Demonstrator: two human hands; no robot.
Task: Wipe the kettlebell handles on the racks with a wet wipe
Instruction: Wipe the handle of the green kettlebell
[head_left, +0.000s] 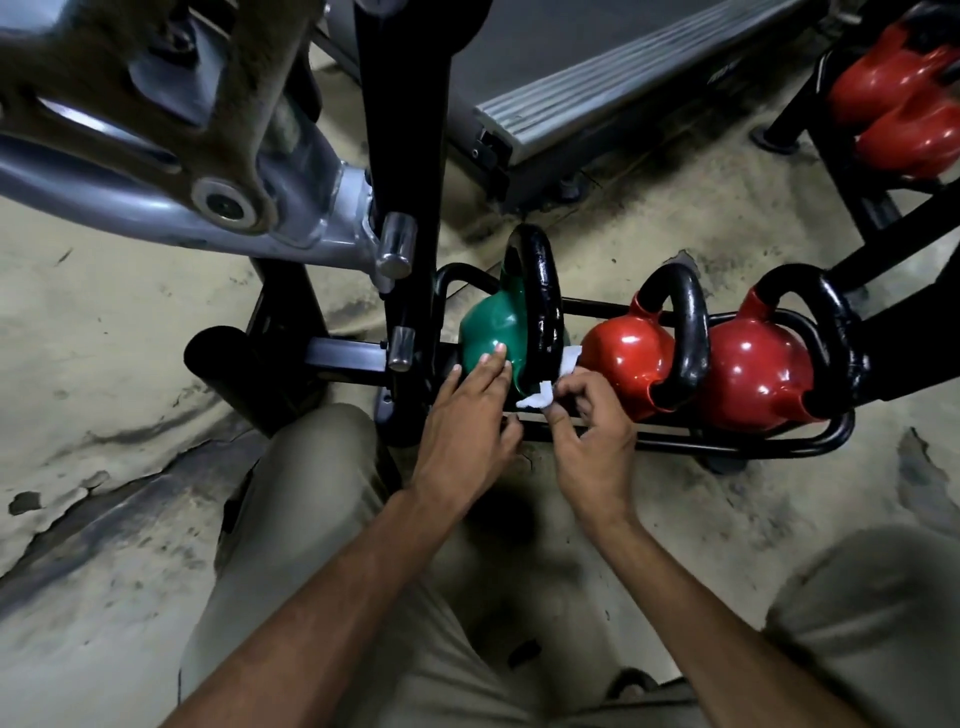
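A green kettlebell (491, 332) with a black handle (543, 306) lies at the left end of a low black rack (727, 444). Two red kettlebells (626, 364) (753, 371) with black handles lie to its right. My left hand (467, 426) rests with straight fingers on the green bell's body. My right hand (592, 421) pinches a white wet wipe (540, 399) against the lower end of the green bell's handle. Part of the wipe shows behind the handle.
A grey machine arm (156, 156) and a black upright post (405, 156) stand close at the left. A treadmill deck (597, 88) lies beyond the rack. A second rack with red kettlebells (904, 104) is at the top right. My knees frame the bottom.
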